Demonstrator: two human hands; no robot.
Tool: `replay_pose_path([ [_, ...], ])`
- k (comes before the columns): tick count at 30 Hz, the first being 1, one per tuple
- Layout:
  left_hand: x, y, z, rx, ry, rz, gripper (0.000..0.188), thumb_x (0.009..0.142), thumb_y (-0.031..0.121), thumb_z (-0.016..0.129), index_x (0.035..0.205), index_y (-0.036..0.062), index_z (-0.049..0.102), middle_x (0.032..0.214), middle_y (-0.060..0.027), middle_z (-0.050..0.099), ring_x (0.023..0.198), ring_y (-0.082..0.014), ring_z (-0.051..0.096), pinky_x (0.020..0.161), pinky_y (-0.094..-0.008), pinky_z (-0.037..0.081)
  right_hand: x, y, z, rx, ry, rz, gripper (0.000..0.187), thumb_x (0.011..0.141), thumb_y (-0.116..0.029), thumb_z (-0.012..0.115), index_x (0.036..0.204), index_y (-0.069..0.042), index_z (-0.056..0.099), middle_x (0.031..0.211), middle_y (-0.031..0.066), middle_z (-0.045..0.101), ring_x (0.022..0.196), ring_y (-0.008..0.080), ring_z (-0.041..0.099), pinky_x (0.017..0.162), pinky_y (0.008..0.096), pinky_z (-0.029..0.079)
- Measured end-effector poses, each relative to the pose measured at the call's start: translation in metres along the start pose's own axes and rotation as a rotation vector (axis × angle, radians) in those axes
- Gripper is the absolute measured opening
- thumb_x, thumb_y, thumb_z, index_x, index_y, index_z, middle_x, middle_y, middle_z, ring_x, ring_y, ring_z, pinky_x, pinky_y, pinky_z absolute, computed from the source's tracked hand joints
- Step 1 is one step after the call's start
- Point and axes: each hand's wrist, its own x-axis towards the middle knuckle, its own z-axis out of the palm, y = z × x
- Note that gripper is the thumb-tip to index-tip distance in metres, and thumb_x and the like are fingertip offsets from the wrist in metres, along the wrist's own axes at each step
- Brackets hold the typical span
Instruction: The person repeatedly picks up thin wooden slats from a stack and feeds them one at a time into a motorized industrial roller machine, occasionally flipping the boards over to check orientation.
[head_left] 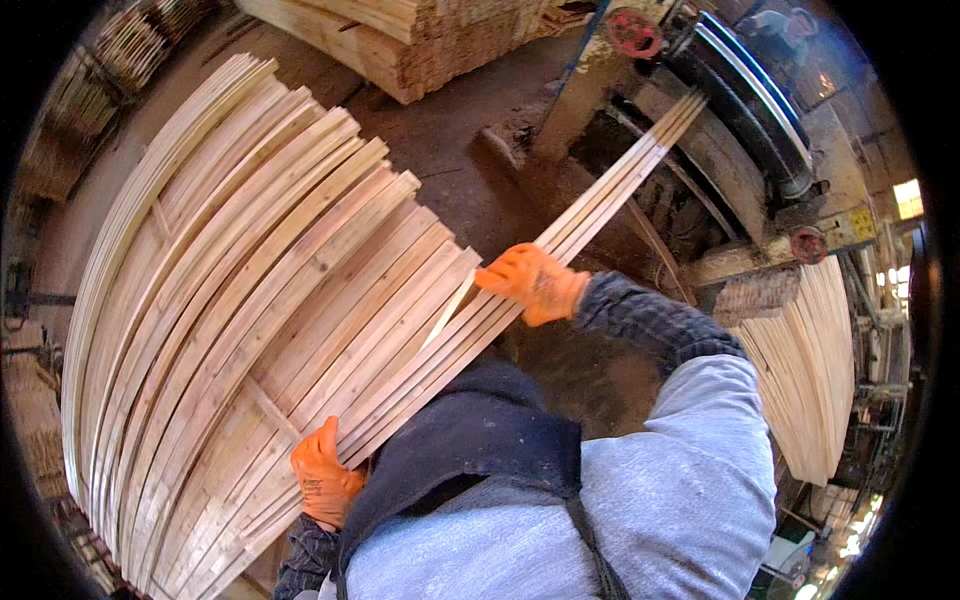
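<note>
A few long, thin wooden strips (612,195) run side by side in front of me, from the lower left up to the machine's dark roller at the upper right. My right hand (535,283), in an orange glove, is closed over these strips near their middle, fingers bent across the top. Lower down, my left hand (325,475) in a matching glove grips the near edge of the strips; its fingertips are partly hidden. Directly beyond both hands lies a broad stack of pale boards (260,290), with crosswise sticks between some layers.
The machine (760,120) has a shiny black roller and red handwheels (633,33). Behind the stack stands a large lumber pile (400,45). Another board stack (800,370) is to my right. A person (785,25) is beyond the machine. Brown floor (430,150) shows between.
</note>
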Motion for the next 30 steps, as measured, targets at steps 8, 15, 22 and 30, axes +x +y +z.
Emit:
replay_pose_path([
  [8,-0.003,-0.017,-0.009,-0.096,-0.188,0.152,0.096,0.058,0.019,0.09,0.142,-0.0029,0.051,0.122,-0.0234,0.068,0.109,-0.0421,0.066,0.093,-0.0484,0.053,-0.041,0.063,0.008,-0.116,-0.072,0.224,0.094,0.071,-0.016,0.078,0.158,-0.021,0.042,0.139,0.0092,0.062,0.132,0.03,0.055,0.123,0.0456,0.03],
  [15,0.056,0.021,0.007,-0.172,-0.31,0.261,0.098,0.062,0.018,0.09,0.148,-0.0014,0.047,0.13,-0.0251,0.064,0.118,-0.0428,0.062,0.101,-0.0468,0.05,-0.028,0.063,-0.026,0.177,-0.125,0.15,0.115,0.068,-0.038,0.087,0.165,-0.026,0.026,0.14,0.0176,0.064,0.125,0.0361,0.062,0.11,0.0445,0.046],
  [22,0.107,0.088,0.039,-0.359,-0.28,0.444,0.1,0.065,0.018,0.09,0.149,-0.0056,0.041,0.138,-0.0279,0.059,0.123,-0.0435,0.061,0.105,-0.0448,0.05,-0.006,0.046,-0.036,0.629,-0.305,0.218,0.085,0.085,-0.055,0.075,0.157,-0.022,0.044,0.13,0.0161,0.071,0.112,0.0314,0.071,0.097,0.0387,0.057],
  [30,0.147,0.181,0.06,-0.401,-0.115,0.528,0.089,0.07,0.015,0.079,0.147,-0.0079,0.041,0.137,-0.028,0.056,0.121,-0.0428,0.061,0.103,-0.047,0.051,0.018,0.017,-0.016,0.688,-0.219,0.323,0.077,0.083,-0.058,0.071,0.147,-0.016,0.055,0.13,0.019,0.07,0.117,0.037,0.067,0.103,0.0414,0.051],
])
